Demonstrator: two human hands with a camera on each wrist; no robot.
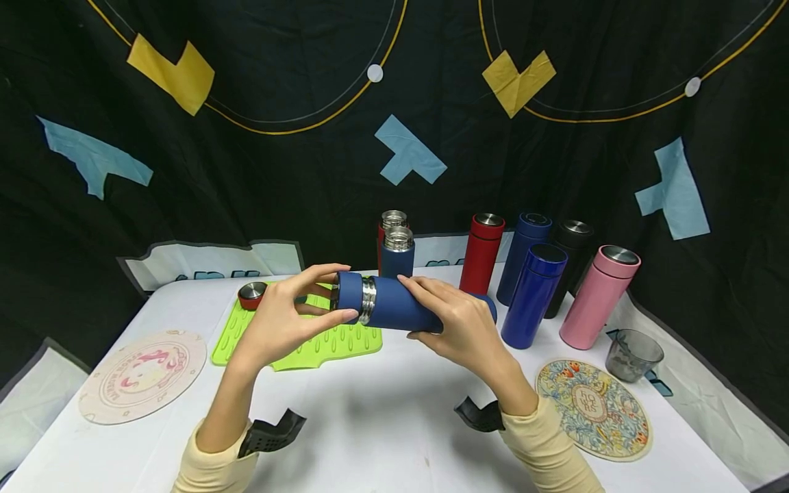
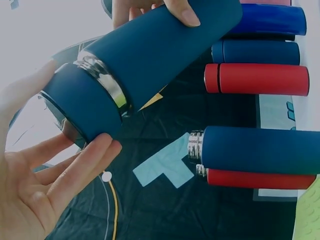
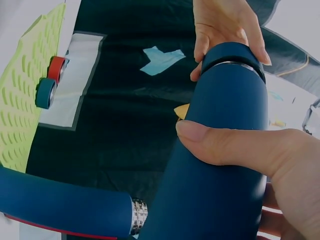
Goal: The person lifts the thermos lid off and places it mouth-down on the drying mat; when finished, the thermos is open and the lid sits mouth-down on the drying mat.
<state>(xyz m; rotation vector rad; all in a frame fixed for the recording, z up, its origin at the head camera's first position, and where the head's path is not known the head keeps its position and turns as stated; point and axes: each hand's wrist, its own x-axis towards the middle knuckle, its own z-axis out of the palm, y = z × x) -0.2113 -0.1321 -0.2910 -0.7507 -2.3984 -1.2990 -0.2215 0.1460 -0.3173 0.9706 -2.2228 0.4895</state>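
Note:
A dark blue thermos bottle [image 1: 397,303] is held nearly level above the table, a silver metal band showing between its body and lid. My left hand [image 1: 286,308] pinches the blue lid [image 2: 85,105] between thumb and fingers. Around the body curls my right hand [image 1: 459,318], its thumb [image 3: 225,145] lying along the near side. Behind the bottle stand two lidless thermoses, a blue one [image 2: 260,150] and a red one [image 2: 265,179], with bare metal necks. A red lid [image 3: 57,69] and a blue lid [image 3: 46,93] sit on the green mat [image 1: 351,342].
At the right stand several lidded thermoses: red [image 1: 481,257], blue [image 1: 533,298], black [image 1: 570,246] and pink [image 1: 598,301]. A grey cup [image 1: 631,355] is beside a patterned round mat [image 1: 592,409]. Another round mat [image 1: 144,376] lies at the left. Black cloth hangs behind the table.

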